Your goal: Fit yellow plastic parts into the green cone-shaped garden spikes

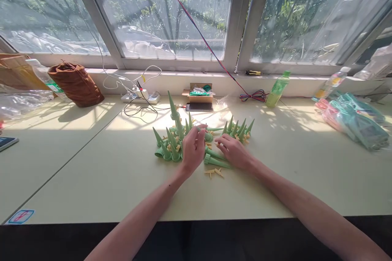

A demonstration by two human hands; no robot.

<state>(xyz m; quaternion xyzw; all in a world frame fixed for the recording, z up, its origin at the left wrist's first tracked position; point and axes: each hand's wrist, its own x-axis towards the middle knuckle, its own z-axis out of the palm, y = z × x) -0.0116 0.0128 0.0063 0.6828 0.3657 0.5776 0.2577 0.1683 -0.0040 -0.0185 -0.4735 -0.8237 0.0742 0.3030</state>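
Observation:
My left hand (193, 147) is closed around a green plastic spike (208, 136), whose wide end points toward my right hand. Just to the right, my right hand (234, 151) has its thumb and fingers pinched together. Whatever is between those fingertips is too small to make out. Upright green cones (172, 140) stand in a cluster left of my left hand, one stacked taller than the rest. More upright cones (237, 128) stand behind my right hand. Long green spikes (217, 161) lie between and below the hands. Small yellowish plastic pieces (210, 172) lie at the front, with others scattered among the cones.
Behind the cones are a small cardboard box (200, 94) and a dark phone (199, 107). A power strip (141, 96) with cables sits back left, near a brown bag (76, 84). A green bottle (278, 89) and plastic-wrapped packs (355, 118) stand to the right.

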